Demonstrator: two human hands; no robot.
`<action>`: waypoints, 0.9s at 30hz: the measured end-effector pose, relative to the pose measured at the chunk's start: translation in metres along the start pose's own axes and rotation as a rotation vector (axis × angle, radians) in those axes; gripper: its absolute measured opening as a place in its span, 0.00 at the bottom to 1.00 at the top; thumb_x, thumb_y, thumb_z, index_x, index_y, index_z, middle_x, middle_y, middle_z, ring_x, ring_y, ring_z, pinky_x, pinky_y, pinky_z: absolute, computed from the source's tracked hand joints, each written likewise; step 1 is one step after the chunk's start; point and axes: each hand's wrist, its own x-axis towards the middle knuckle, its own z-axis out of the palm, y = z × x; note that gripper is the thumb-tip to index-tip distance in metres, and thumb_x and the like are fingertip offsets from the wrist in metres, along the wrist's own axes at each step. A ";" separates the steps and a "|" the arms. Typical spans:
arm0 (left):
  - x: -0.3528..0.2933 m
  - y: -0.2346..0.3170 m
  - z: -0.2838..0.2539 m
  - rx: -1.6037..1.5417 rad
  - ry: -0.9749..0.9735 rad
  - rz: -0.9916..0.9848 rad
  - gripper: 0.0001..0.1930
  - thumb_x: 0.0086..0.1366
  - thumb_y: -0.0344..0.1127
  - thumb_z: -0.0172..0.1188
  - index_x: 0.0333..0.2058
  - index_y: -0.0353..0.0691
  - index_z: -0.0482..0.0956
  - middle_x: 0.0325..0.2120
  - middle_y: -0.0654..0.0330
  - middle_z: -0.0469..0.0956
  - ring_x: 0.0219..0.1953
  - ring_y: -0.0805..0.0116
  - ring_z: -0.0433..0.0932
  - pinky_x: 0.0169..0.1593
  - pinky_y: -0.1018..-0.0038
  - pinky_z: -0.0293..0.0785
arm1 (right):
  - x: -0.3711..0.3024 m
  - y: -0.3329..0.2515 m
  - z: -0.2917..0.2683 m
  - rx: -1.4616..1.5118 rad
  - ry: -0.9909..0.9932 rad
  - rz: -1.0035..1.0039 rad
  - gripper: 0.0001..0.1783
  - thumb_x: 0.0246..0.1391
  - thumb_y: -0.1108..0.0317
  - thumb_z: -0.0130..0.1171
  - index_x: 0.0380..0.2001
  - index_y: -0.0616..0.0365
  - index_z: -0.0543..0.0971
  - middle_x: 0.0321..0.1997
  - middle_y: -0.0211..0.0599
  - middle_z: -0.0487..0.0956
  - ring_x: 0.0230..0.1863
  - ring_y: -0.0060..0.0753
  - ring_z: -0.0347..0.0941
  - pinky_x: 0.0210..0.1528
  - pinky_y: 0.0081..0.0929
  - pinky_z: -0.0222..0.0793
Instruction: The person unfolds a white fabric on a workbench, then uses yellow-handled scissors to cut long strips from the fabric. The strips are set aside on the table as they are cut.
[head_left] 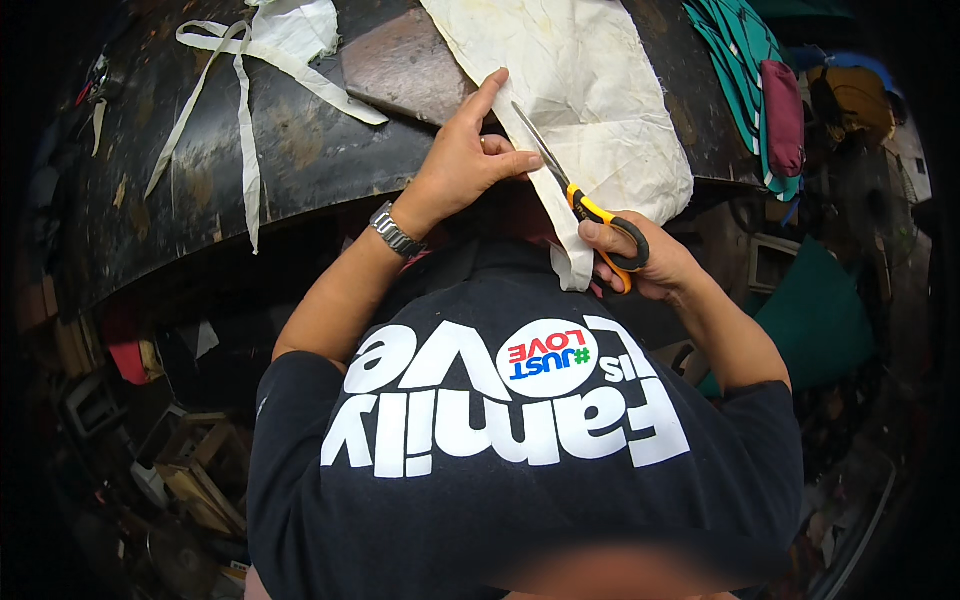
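Note:
A wrinkled cream cloth (590,75) lies over the edge of the dark table. Along its left side a narrow strip (555,205) is partly cut free and hangs down toward my shirt. My left hand (468,155), with a metal watch on its wrist, pinches the cloth's left edge, thumb on top and index finger stretched along it. In my right hand (650,262) is a pair of scissors (606,214) with yellow and black handles. Their blades point up and left, at the cut beside the strip, close to my left thumb.
Loose cream strips (247,130) and a white scrap (300,28) lie on the dark table (110,215) at the left. A flat brown slab (405,65) sits beside the cloth. Green fabric (735,70) and a maroon bundle (782,118) are at the right edge.

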 end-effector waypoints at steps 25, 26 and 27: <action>0.028 0.010 -0.035 0.046 0.013 -0.047 0.44 0.54 0.28 0.70 0.65 0.30 0.53 0.29 0.54 0.81 0.29 0.76 0.79 0.33 0.81 0.76 | 0.031 -0.020 0.007 0.058 -0.015 -0.036 0.35 0.52 0.46 0.63 0.45 0.72 0.74 0.36 0.45 0.80 0.32 0.27 0.79 0.35 0.21 0.76; 0.032 0.010 -0.039 0.054 0.010 -0.050 0.42 0.54 0.29 0.70 0.64 0.30 0.55 0.29 0.54 0.81 0.29 0.76 0.79 0.33 0.82 0.75 | 0.030 -0.020 0.009 0.097 0.015 -0.053 0.32 0.52 0.46 0.64 0.41 0.69 0.75 0.32 0.42 0.79 0.28 0.25 0.77 0.29 0.19 0.73; 0.036 0.011 -0.042 0.030 0.042 -0.045 0.41 0.54 0.29 0.70 0.64 0.30 0.57 0.29 0.55 0.81 0.29 0.76 0.79 0.34 0.82 0.75 | 0.030 -0.019 0.012 0.135 0.043 -0.072 0.29 0.52 0.47 0.65 0.37 0.67 0.76 0.28 0.38 0.78 0.23 0.22 0.75 0.24 0.18 0.70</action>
